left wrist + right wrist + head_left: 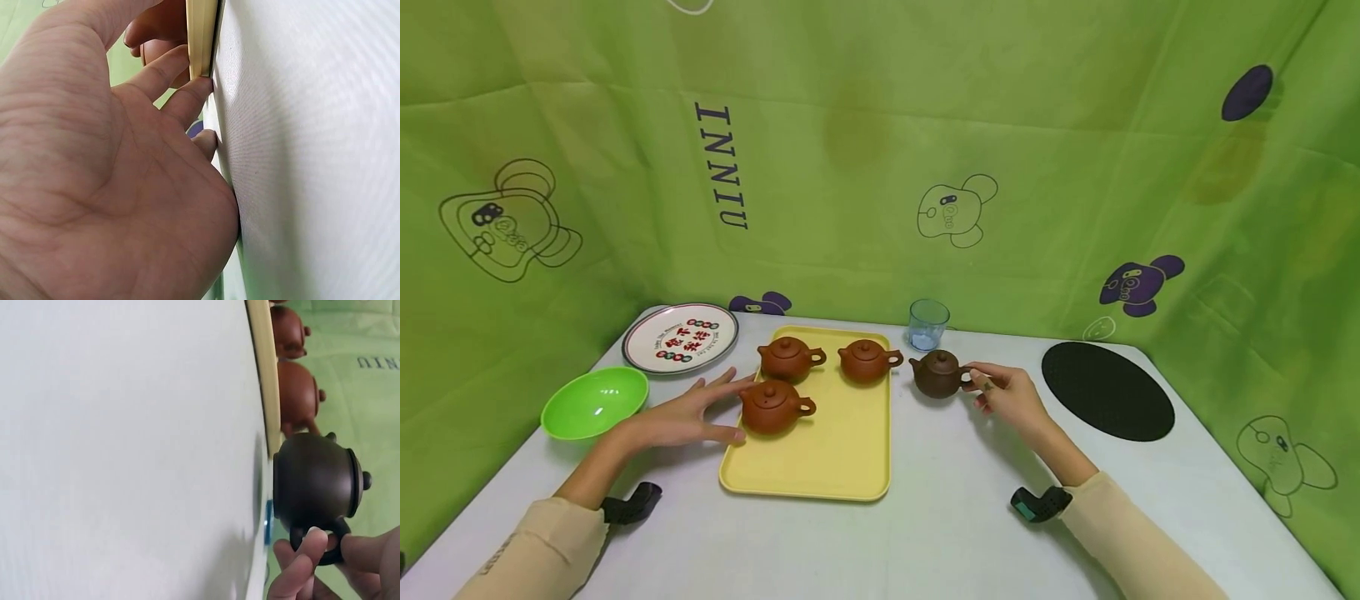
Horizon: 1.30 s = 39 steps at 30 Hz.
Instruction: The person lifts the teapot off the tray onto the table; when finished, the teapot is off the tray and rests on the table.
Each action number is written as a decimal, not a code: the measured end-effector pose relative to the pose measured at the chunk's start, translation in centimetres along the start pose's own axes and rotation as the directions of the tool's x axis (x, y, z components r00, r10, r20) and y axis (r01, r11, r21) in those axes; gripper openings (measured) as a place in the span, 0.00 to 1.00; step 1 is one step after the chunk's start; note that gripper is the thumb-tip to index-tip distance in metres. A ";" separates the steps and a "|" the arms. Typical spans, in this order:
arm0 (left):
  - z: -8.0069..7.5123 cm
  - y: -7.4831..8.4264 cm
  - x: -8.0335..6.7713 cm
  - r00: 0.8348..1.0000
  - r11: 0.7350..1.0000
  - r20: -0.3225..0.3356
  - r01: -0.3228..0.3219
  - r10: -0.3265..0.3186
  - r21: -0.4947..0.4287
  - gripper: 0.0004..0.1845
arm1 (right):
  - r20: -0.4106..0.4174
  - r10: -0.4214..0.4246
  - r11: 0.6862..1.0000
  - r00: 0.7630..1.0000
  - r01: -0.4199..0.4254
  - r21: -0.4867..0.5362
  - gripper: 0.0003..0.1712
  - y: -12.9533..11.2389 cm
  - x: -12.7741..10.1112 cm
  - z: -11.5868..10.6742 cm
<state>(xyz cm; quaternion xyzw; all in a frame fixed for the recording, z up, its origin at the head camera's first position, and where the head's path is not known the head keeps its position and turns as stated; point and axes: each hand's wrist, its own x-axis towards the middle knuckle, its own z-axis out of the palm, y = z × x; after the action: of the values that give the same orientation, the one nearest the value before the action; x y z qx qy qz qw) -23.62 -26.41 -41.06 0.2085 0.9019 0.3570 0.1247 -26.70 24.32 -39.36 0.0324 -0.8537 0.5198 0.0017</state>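
With thumb and fingers, my right hand (1011, 398) pinches the handle of a dark brown teapot (937, 375), which is upright close over the table, just right of the tray. The right wrist view shows the fingertips at the teapot's handle (336, 549). My left hand (681, 417), its fingers spread, is at the left edge of a yellow tray (842, 454); in the left wrist view its fingertips meet the tray's side (199, 37). On the tray are three reddish-brown teapots: one front left (771, 408), one back left (786, 358) and one back right (865, 362).
Behind the dark teapot stands a clear bluish glass (927, 325). A black oval mat (1108, 390) lies at the right. At the left are a white plate (658, 321) with red lettering and a green bowl (595, 404). Green cloth (850, 167) hangs around the white table (955, 517).
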 end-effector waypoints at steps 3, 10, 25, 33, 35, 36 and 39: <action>0.0 0.1 0.0 1.000 1.000 -0.001 -0.001 0.001 0.002 0.50 | -0.007 0.011 1.000 1.000 -0.012 -0.006 0.22 0.4 0.3 -0.2; 0.0 0.3 0.0 1.000 1.000 0.006 -0.005 0.005 -0.004 0.50 | -0.020 0.015 1.000 1.000 -0.015 -0.005 0.22 1.1 1.0 -0.4; 0.1 0.0 0.0 1.000 1.000 -0.004 -0.010 0.010 -0.006 0.51 | -0.044 0.041 0.999 0.998 -0.042 -0.003 0.22 1.3 1.7 -0.2; 0.1 0.2 0.1 1.000 1.000 -0.001 -0.012 0.012 -0.009 0.51 | -0.041 0.055 0.998 0.998 -0.055 0.014 0.22 1.7 2.1 0.0; 0.1 0.2 0.0 1.000 1.000 -0.002 -0.012 0.012 -0.010 0.51 | -0.039 0.060 0.998 0.997 -0.060 0.024 0.23 1.7 2.1 0.0; 0.1 0.2 0.0 1.000 1.000 -0.002 -0.011 0.011 -0.012 0.51 | -0.038 0.066 0.997 0.997 -0.064 0.031 0.23 1.8 2.2 0.0; 0.1 0.1 0.0 1.000 1.000 -0.003 -0.006 0.006 -0.014 0.51 | -0.034 0.079 0.996 0.996 -0.078 0.045 0.23 1.7 2.3 0.0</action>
<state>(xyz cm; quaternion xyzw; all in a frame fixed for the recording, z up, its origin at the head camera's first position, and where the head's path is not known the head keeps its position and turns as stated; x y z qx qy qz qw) -23.58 -26.29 -41.04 0.2097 0.8990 0.3641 0.1237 -29.07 25.00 -40.81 -0.0105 -0.8426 0.5384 -0.0042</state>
